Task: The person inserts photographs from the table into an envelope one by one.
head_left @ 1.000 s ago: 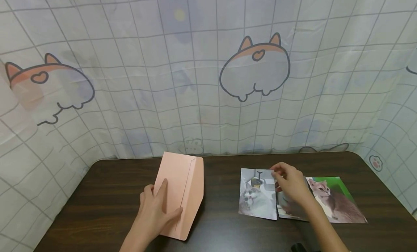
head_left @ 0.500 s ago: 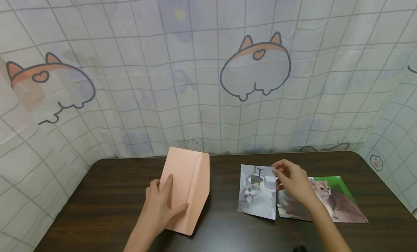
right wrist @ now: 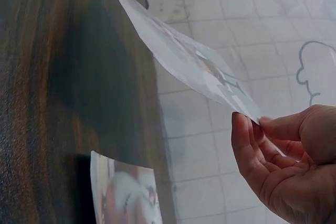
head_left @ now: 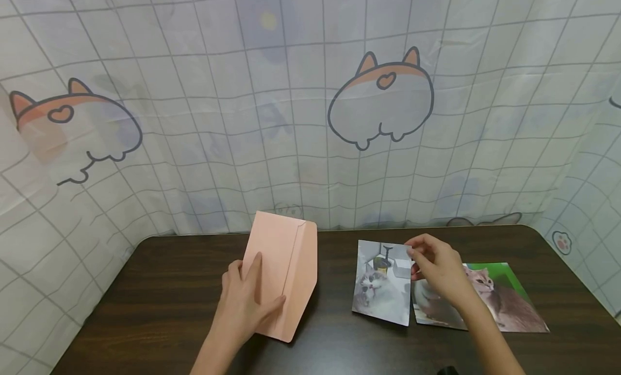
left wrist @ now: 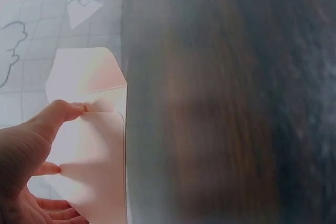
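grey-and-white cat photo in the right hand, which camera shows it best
Head view: the photo shows nearly face-on, little of it covered by the right hand. Right wrist: steeply slanted, print barely readable. Left wrist: only part, cut off by the top edge.

Pale, grid-printed cloth, rippled and creased, hangs behind dark wood-grain bench and along both sides. Two orange-eared cartoon animals, outlined in grey and drawn from behind, mark fabric, one left, one right of centre. Yellow spot high up; pink paw print at right. Far bench corners rounded; soft light sheens near front.
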Tool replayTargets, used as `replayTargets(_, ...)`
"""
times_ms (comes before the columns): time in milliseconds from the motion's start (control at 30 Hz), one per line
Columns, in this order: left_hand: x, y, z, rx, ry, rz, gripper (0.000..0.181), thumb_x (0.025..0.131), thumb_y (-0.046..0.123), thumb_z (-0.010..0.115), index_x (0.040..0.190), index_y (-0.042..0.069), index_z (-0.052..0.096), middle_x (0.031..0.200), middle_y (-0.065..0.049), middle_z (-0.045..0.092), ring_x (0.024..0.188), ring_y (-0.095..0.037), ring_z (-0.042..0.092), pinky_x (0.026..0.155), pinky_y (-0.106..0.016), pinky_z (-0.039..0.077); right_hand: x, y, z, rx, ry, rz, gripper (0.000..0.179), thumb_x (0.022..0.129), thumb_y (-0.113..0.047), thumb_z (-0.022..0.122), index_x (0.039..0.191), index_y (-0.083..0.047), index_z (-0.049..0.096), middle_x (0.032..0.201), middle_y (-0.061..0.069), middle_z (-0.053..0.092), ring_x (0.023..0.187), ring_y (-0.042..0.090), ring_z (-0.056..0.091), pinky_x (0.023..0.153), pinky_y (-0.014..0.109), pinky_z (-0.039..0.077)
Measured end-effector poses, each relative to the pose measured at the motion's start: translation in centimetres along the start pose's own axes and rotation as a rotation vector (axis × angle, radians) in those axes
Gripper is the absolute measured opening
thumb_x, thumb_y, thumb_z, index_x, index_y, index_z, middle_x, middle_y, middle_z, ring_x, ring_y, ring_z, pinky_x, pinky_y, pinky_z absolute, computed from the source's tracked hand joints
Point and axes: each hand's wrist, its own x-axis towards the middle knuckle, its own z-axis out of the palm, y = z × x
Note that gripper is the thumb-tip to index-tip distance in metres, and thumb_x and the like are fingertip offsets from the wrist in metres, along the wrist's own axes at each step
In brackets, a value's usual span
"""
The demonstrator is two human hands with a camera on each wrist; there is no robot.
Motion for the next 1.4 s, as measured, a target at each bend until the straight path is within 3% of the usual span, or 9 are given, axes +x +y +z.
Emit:
replayTargets(300,0.8,0.6,0.7,-0.02,0.018,-0.005,0.09,0.077,0.033,0.093,0.151,0.0,0.052,0.137,-0.034,0.042,0.121,-0.054,0.046,0.079,-0.059,0.058,-0.1,-0.9,-0.1,0.016,-0.004,-0.009,0.02,0.104,-0.002,0.062,0.122,0.008,0.063,0.085,0.01,0.067,0.062,0.015,0.067,0.063,0.03,0.062)
replayTargets(733,1.5,1.8,1.3,0.026,0.051,0.002,0.09,0.075,0.031,0.094,0.148,-0.001,0.053,0.134,-0.035,0.045,0.117,-0.053,0.049,0.086,-0.059,0.055,-0.4,-1.9,0.0,0.025,-0.008,-0.032,0.021,0.105,-0.002,0.06,0.124,0.007,0.063,0.089,0.012,0.068,0.065,0.014,0.067,0.064,0.032,0.062)
replayTargets(1400,1.8,3.9,2.7,0.031,0.092,-0.001,0.091,0.072,0.031,0.096,0.148,0.0,0.055,0.128,-0.032,0.048,0.111,-0.048,0.051,0.086,-0.057,0.054,-0.8,-3.0,0.5,0.035,-0.014,-0.041,0.022,0.105,-0.003,0.062,0.124,0.005,0.064,0.089,0.011,0.067,0.066,0.014,0.065,0.065,0.029,0.062)
